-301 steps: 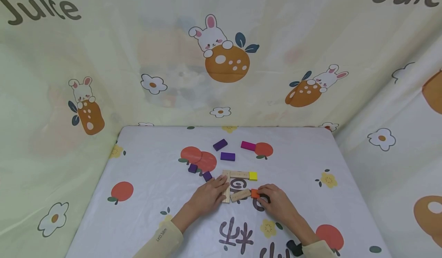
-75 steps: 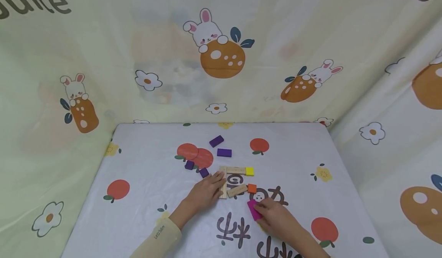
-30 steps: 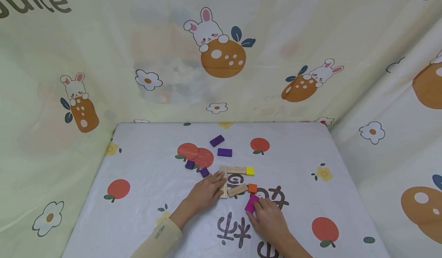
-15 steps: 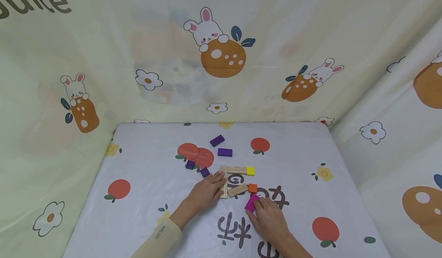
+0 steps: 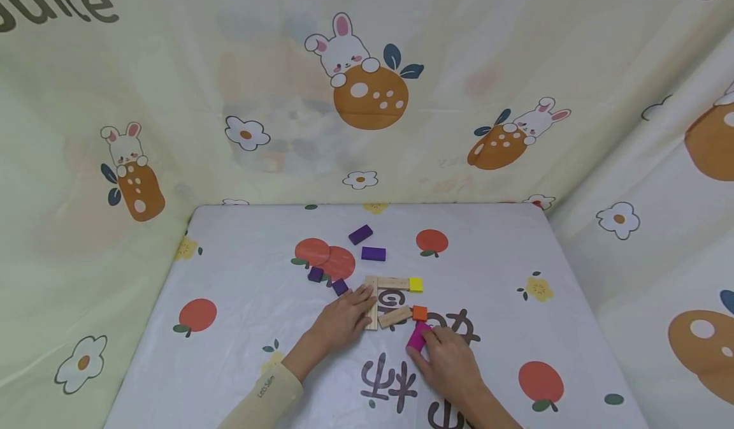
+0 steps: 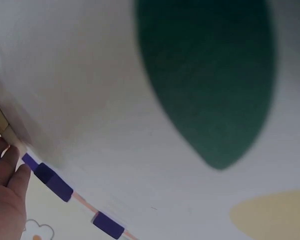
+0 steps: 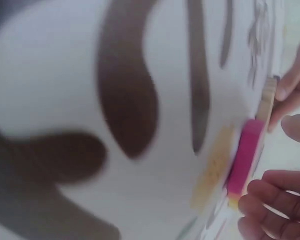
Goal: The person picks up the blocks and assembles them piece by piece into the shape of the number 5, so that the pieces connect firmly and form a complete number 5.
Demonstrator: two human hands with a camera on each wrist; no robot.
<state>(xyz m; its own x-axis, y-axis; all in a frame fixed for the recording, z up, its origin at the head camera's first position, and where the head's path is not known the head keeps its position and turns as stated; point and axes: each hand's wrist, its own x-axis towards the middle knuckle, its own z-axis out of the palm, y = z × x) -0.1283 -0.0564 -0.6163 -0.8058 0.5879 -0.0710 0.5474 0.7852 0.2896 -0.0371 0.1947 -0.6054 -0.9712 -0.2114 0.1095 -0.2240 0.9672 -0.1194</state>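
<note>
My left hand (image 5: 338,319) rests its fingers on an upright-lying plain wooden block (image 5: 371,322), part of which they cover. Two more plain blocks, a straight one (image 5: 393,283) and a slanted one (image 5: 395,317), extend rightward from it. A yellow block (image 5: 415,284) sits at the end of the straight one, an orange block (image 5: 420,313) at the end of the slanted one. Just below the orange block, my right hand (image 5: 453,365) holds a magenta block (image 5: 417,337) between thumb and fingers. The right wrist view shows this magenta block (image 7: 245,157) beside the fingertips.
Two long purple blocks (image 5: 373,254) (image 5: 360,234) lie farther back. Two small purple blocks (image 5: 316,275) (image 5: 340,287) lie left of the wooden pieces, one close to the left fingertips. A printed cloth (image 5: 482,269) covers the table.
My right hand has brought the magenta block from the back of the table to below the orange block and turned it to slant the other way. The left hand stays on the wood.
</note>
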